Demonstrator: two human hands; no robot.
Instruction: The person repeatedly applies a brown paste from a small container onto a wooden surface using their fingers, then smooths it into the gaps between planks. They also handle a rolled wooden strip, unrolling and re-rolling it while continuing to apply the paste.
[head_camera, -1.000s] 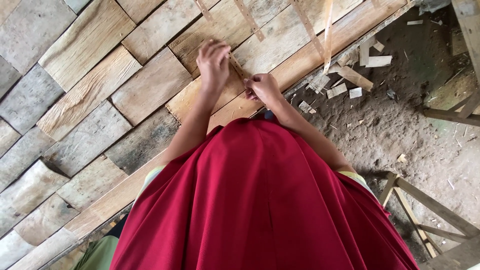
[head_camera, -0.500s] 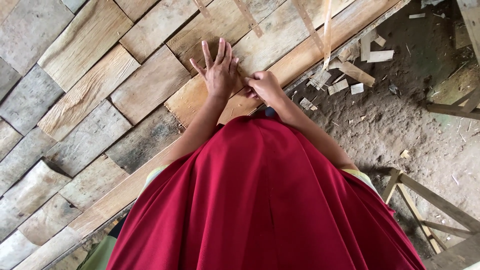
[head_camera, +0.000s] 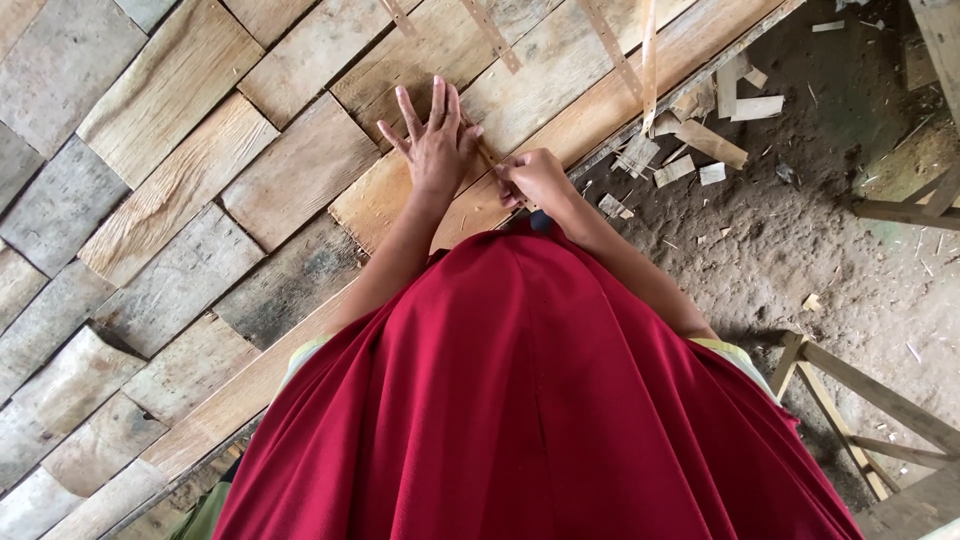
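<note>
My left hand lies flat with its fingers spread on a wide woven mat of broad wooden strips. Right beside it, my right hand is closed around a thin narrow strip that runs under my left palm at the mat's edge. A red garment covers my lap and hides the lower part of both arms.
Thin loose strips stick up from the mat's far edge. Short wood offcuts lie scattered on the dirt floor to the right. A wooden frame stands at the lower right, another at the right edge.
My left hand has gone from bunched fingers to a flat, spread palm pressed on the mat. My right hand has stayed closed at the same spot.
</note>
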